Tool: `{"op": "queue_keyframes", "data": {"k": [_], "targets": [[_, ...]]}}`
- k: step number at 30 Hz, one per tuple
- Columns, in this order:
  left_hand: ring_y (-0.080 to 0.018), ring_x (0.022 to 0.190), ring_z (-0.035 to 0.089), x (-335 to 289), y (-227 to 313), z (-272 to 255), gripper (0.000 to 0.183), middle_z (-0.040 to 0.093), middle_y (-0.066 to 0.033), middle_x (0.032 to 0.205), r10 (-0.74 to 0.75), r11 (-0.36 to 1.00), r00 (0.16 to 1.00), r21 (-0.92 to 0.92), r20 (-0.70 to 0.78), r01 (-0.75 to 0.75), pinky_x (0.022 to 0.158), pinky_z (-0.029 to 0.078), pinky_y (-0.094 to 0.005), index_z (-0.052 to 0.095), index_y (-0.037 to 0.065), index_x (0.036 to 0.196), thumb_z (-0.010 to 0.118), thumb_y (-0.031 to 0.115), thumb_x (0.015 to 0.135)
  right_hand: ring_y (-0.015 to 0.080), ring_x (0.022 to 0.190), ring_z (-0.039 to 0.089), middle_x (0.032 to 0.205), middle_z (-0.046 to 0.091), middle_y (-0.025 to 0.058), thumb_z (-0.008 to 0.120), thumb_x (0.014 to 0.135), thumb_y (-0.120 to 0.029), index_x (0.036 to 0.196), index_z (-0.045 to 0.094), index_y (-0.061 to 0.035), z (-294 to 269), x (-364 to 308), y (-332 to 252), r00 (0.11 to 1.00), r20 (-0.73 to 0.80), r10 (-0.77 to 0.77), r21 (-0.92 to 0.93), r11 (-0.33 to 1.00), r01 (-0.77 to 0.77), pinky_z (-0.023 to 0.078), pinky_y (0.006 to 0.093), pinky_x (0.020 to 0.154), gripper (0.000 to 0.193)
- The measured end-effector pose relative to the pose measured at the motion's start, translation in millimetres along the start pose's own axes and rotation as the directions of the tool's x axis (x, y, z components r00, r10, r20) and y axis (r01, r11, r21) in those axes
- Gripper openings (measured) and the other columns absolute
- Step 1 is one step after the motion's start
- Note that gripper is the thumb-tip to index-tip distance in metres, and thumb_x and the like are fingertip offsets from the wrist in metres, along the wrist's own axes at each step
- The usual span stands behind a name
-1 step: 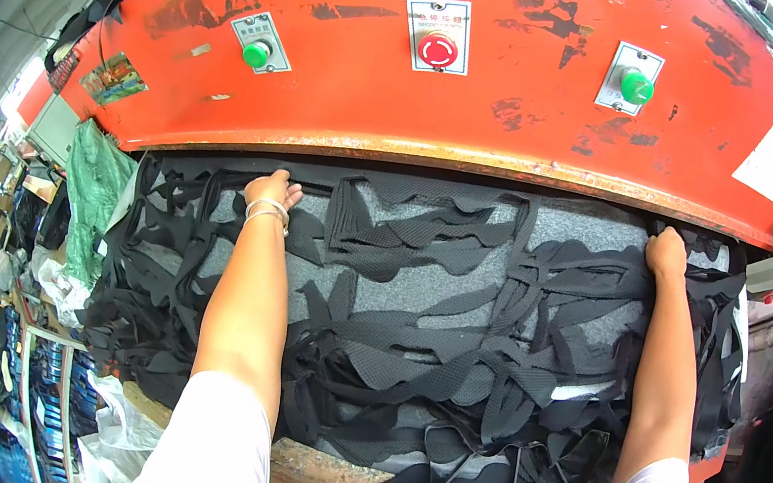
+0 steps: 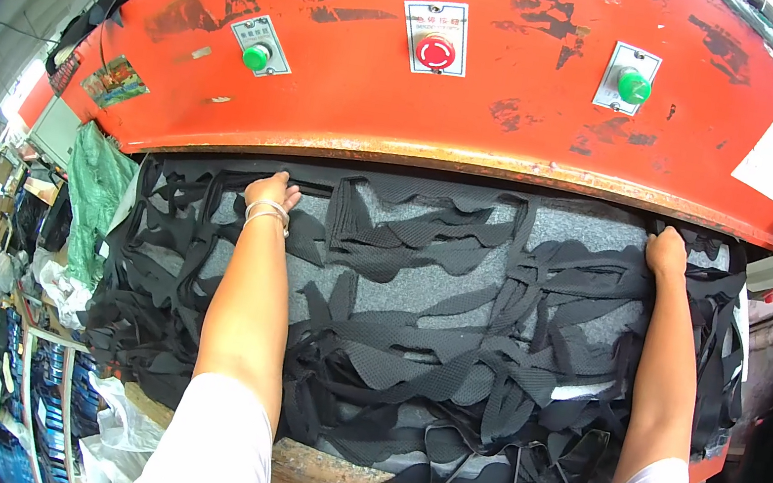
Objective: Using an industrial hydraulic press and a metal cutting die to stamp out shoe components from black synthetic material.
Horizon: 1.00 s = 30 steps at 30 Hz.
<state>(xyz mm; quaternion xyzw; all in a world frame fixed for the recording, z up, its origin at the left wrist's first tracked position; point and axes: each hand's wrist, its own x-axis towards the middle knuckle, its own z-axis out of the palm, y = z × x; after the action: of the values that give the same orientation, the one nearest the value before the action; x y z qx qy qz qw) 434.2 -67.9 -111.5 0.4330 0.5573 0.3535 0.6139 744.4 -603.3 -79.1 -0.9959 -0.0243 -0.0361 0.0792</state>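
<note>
Black mesh fabric with many cut-out openings (image 2: 391, 347) lies in tangled strips over a grey felt-like surface (image 2: 438, 294). Both my arms reach forward across it to its far edge, just below the orange machine front. On the left, my left hand (image 2: 272, 190), with bangles at the wrist, is closed on a dark strip near that edge, its outer fingers curled loosely. Far to the right, my right hand (image 2: 667, 254) pinches the same sheet's edge strip; its fingertips are partly hidden.
The orange machine body (image 2: 327, 103) spans the far side, carrying a red button (image 2: 436, 51) between two green buttons (image 2: 256, 57). A green plastic sack (image 2: 92, 207) hangs at the left. Clear plastic bags (image 2: 124, 427) and a metal rack (image 2: 44, 390) stand at the lower left.
</note>
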Motion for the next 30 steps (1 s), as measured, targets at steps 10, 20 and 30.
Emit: {"op": "queue_keyframes", "data": {"k": [10,20,30], "targets": [[-0.0384,0.108,0.055,-2,17,15,0.045,0.050,-0.0288,0.121,-0.173,0.944,0.984,-0.291,-0.030,0.157,0.083,0.057,-0.0468,0.052,-0.008,0.120,0.071,0.013,0.085,0.0420,0.104,0.062,0.107,0.063,0.0308,0.057,0.082,-0.016,0.097,0.067,0.0074,8,32,5,0.991,0.111,0.071,0.089,0.993,-0.081,0.050,0.0448,0.087,0.030],[-0.0322,0.110,0.055,33,-1,32,0.052,0.052,-0.0181,0.128,0.037,0.997,0.999,-0.072,-0.002,-0.038,0.092,0.050,-0.0502,0.049,-0.008,0.127,0.069,0.006,0.081,0.0365,0.109,0.061,0.113,0.063,0.0270,0.076,0.076,-0.029,0.107,0.065,0.0064,8,31,-2,0.985,0.119,0.123,0.148,0.979,-0.140,0.049,0.0411,0.093,0.048],[-0.0431,0.089,0.065,-2,-31,-54,0.057,0.066,-0.0304,0.094,0.578,0.729,0.781,0.579,-0.238,-0.363,0.081,0.050,-0.0443,0.062,-0.014,0.089,0.075,0.038,0.070,0.0403,0.104,0.063,0.108,0.065,0.0256,0.045,0.089,-0.014,0.111,0.056,-0.0011,-9,-51,16,0.995,0.050,0.084,-0.043,0.996,-0.082,0.050,0.0485,0.089,0.027]]}}
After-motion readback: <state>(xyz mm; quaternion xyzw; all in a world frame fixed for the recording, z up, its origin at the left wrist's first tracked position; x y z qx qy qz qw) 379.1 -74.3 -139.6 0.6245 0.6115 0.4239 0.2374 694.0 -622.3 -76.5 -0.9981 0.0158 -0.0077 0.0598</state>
